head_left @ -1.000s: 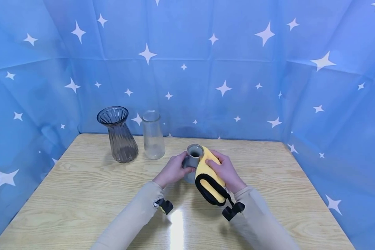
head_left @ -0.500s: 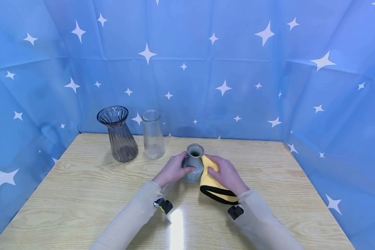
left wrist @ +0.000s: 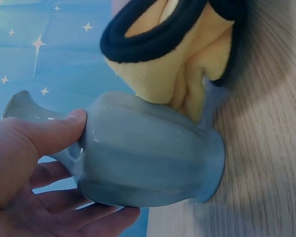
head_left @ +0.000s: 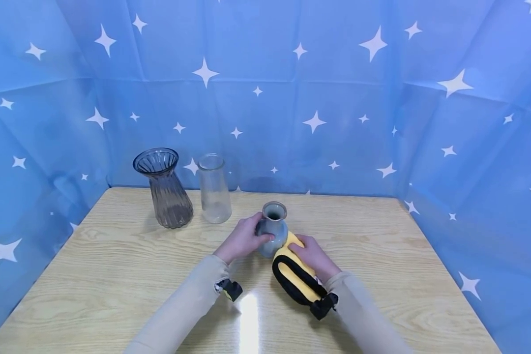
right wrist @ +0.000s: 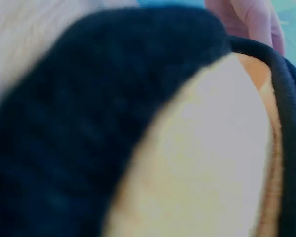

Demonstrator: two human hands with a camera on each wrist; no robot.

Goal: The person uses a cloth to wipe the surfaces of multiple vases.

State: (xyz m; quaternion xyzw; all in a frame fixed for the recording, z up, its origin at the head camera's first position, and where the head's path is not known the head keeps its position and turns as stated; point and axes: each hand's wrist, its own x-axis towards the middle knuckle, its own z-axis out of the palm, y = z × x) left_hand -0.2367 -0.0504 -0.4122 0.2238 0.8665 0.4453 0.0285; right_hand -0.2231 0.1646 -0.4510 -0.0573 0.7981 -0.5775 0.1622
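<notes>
A grey-blue glazed ceramic vase (head_left: 272, 231) stands upright on the table, its round mouth facing up. My left hand (head_left: 244, 239) grips it around the neck and shoulder from the left, thumb across the front, as the left wrist view shows on the vase (left wrist: 143, 150). A folded yellow cloth with black edging (head_left: 294, 273) is held in my right hand (head_left: 313, 254). In the left wrist view the cloth (left wrist: 172, 74) touches the side of the vase's lower body. Folds of the cloth (right wrist: 207, 148) fill most of the right wrist view and hide the right fingers.
A smoky ribbed glass vase (head_left: 170, 196) with a flared rim stands at the back left. Beside it is a clear glass vase (head_left: 215, 194). The wood-grain table (head_left: 380, 246) reaches to a blue star-patterned curtain (head_left: 265, 118) on three sides.
My right hand has moved the cloth down the right side of the vase, from near its neck to its lower body. The left hand keeps its grip, and the vase stays put.
</notes>
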